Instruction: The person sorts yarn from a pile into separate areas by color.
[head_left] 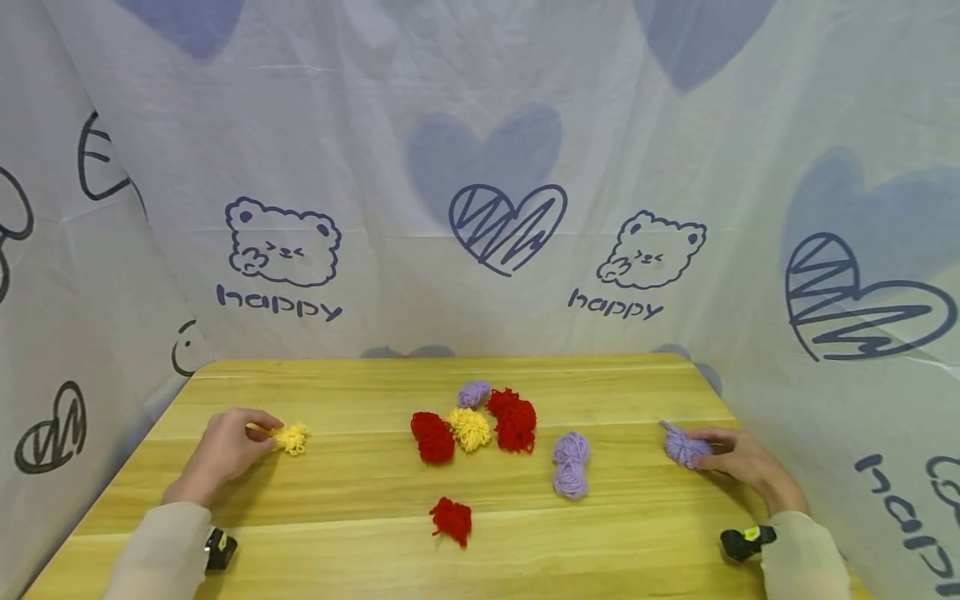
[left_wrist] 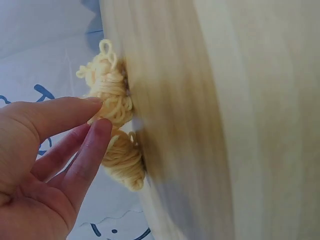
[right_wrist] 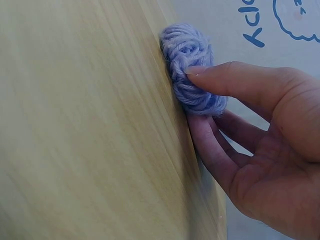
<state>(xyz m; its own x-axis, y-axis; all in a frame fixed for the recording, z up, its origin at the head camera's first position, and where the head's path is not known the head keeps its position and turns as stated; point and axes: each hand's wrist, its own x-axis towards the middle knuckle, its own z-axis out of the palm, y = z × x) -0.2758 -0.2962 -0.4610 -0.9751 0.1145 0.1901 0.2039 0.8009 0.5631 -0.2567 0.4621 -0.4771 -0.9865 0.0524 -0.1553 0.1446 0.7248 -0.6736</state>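
- Sleeves [head_left: 161, 550], bottom corners, cut off.
- Left hand [head_left: 225, 452] pinches yellow yarn [head_left: 292, 438], lower left, waist half-hidden.
- Right hand [head_left: 748, 465] pinches purple yarn [head_left: 682, 446], lower right, underside hidden.

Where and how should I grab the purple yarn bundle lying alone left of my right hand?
Probably pinch the purple bundle at its narrow waist, from the right: it lies lengthwise away from you, its long side facing your right hand.

Yarn [head_left: 291, 438] in 3 colours: red, yellow, lilac; yellow wood-grained tabletop [head_left: 330, 542]; white curtain [head_left: 397, 287] with blue hearts [head_left: 483, 154].
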